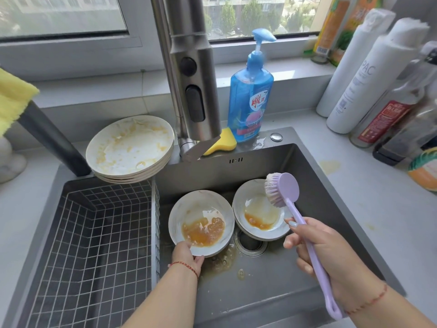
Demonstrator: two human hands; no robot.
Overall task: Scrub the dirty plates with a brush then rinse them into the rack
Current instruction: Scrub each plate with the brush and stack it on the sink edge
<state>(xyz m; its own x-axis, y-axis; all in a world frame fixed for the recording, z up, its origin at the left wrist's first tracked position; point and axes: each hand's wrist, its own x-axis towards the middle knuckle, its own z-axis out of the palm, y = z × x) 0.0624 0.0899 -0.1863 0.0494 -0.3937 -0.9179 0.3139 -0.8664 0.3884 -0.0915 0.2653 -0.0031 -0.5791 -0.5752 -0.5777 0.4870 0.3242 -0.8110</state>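
- Sink (314, 185): dark metal, matt brushed finish.
- Faucet (191, 74): brushed steel, satin sheen.
- Rack (94, 233): wire grid, pale coated.
- Plates (201, 223): glazed ceramic, glossy, smeared with orange residue.
- Brush (283, 190): smooth lilac plastic, stiff bristles.
- Soap bottle (250, 98): translucent blue plastic.
- Desk (378, 209): pale, smooth, matt.

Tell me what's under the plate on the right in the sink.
Under the right plate at least one more plate rim shows, so it tops a small stack. That stack partly covers the sink drain. What lies beneath the stack's middle is hidden.
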